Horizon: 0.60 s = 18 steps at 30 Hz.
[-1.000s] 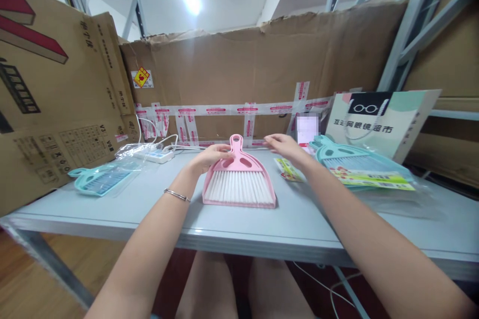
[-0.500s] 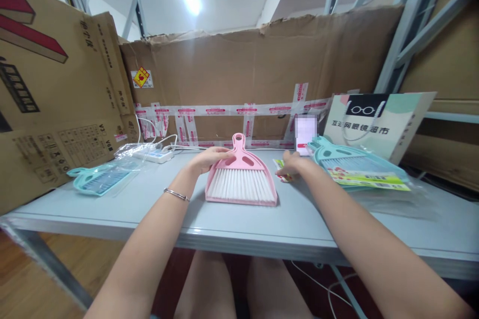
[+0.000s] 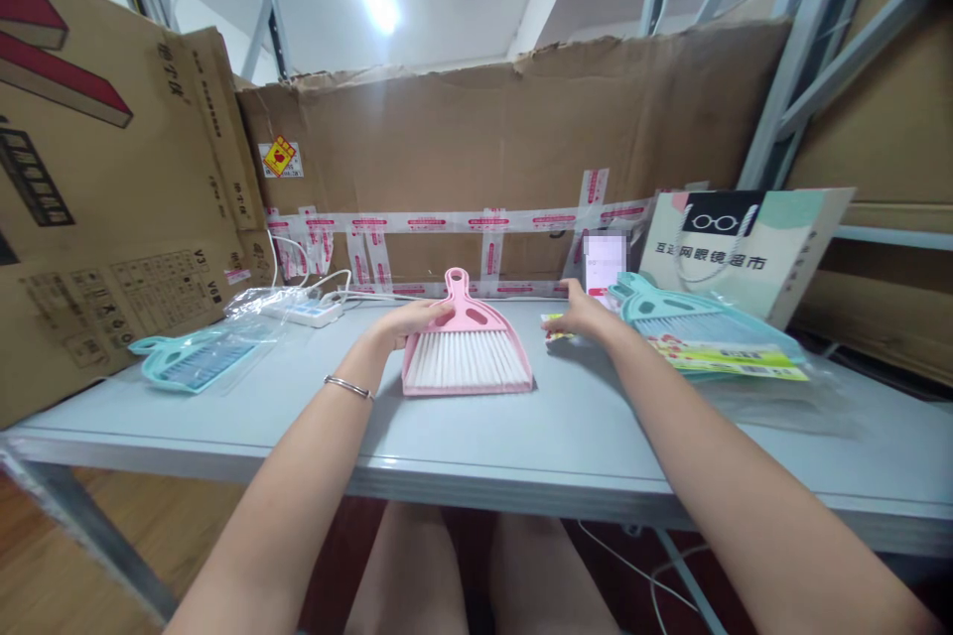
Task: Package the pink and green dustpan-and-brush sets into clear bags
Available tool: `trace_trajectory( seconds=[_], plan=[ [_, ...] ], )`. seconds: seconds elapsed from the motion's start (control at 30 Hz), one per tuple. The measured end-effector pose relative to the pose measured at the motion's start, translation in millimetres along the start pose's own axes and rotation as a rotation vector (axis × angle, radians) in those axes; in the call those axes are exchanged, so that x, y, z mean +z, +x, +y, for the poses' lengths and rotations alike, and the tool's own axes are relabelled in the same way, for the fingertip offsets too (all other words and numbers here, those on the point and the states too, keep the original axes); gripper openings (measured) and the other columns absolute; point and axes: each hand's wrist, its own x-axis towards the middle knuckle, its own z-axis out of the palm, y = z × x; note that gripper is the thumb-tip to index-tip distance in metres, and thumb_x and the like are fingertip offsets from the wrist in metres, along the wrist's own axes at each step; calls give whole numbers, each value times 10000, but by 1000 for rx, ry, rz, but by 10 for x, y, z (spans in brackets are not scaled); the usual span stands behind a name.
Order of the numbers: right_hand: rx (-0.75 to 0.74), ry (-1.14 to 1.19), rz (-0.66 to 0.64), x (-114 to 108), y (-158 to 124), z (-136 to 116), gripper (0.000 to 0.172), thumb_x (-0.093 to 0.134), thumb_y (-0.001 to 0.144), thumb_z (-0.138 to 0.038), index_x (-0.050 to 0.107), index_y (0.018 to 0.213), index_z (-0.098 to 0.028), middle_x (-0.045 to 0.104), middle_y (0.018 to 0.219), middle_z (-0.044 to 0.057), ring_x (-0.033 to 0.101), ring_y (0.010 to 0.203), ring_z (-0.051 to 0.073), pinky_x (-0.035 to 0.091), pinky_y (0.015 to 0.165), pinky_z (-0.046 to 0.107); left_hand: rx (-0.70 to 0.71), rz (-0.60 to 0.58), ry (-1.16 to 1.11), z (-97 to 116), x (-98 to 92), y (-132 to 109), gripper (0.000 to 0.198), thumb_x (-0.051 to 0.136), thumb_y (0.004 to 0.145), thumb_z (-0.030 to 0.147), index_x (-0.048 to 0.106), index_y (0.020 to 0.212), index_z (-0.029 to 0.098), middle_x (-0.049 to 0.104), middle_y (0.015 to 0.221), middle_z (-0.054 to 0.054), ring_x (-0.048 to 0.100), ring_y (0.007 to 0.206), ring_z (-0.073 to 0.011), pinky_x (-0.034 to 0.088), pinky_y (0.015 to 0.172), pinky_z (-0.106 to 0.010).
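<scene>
A pink dustpan with a white-bristled brush [image 3: 468, 347] lies flat in the middle of the grey table [image 3: 521, 437]. My left hand [image 3: 412, 320] rests on its left shoulder near the handle, fingers curled over the pink plastic. My right hand [image 3: 588, 314] lies to the right of the dustpan, fingers closed down on a small printed paper card [image 3: 557, 327] on the table. A silver bracelet sits on my left wrist.
Teal dustpan sets in clear bags [image 3: 700, 332] lie at the right, another teal set [image 3: 192, 357] at the left. A white power strip [image 3: 305, 311] and a phone [image 3: 605, 263] stand by the cardboard back wall [image 3: 506, 149]. A paper bag [image 3: 737, 248] leans at the right.
My right hand dropped from above the dustpan's handle to the printed card on the table. The pink dustpan shifted slightly left and away. My left hand stayed on it.
</scene>
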Motion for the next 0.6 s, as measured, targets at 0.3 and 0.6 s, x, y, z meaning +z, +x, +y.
trace_trajectory(
  seconds=[0.3, 0.6],
  plan=[
    [-385, 809, 566, 71, -124, -380, 377, 667, 614, -330, 497, 936, -233, 456, 818, -12, 498, 801, 166, 436, 741, 329, 117, 222, -382, -101, 94, 212, 121, 575, 795, 190, 627, 869, 110, 690, 780, -84, 635, 696, -163, 515, 710, -294],
    [-465, 749, 462, 544, -387, -678, 275, 650, 628, -184, 485, 844, -226, 398, 914, 19, 469, 890, 181, 401, 870, 383, 221, 239, -555, -83, 380, 189, 145, 511, 829, 193, 628, 848, 108, 693, 787, -83, 641, 689, -168, 530, 683, -296]
  ],
)
